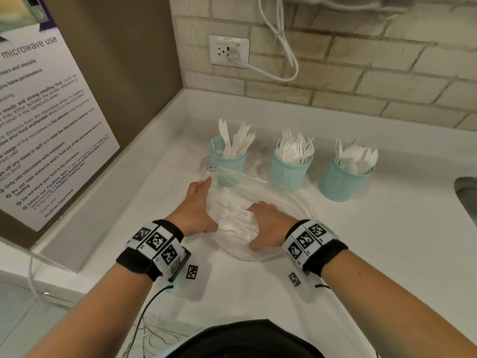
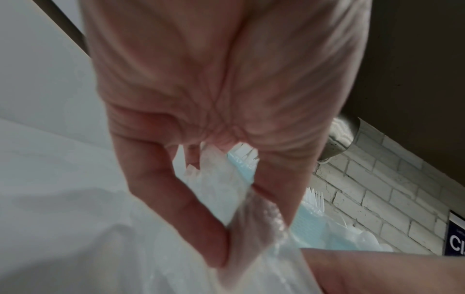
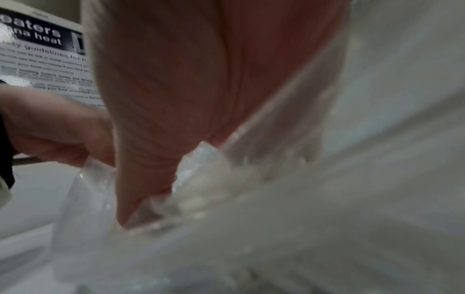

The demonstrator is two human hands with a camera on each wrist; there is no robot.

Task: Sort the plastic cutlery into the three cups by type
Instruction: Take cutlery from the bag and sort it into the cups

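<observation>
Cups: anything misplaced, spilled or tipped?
Nothing stands out. Left cup holds knives, middle cup forks, right cup spoons, all upright. The left hand pinches the bag; the right hand is in it among loose cutlery.

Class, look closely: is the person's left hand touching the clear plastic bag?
Touching. The left wrist view shows the left hand pinching the clear plastic bag.

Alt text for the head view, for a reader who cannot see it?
Left hand pinches a clear plastic bag of white plastic cutlery open on a white counter while right hand reaches inside. Behind stand three teal mesh cups of knives, forks, spoons.
</observation>
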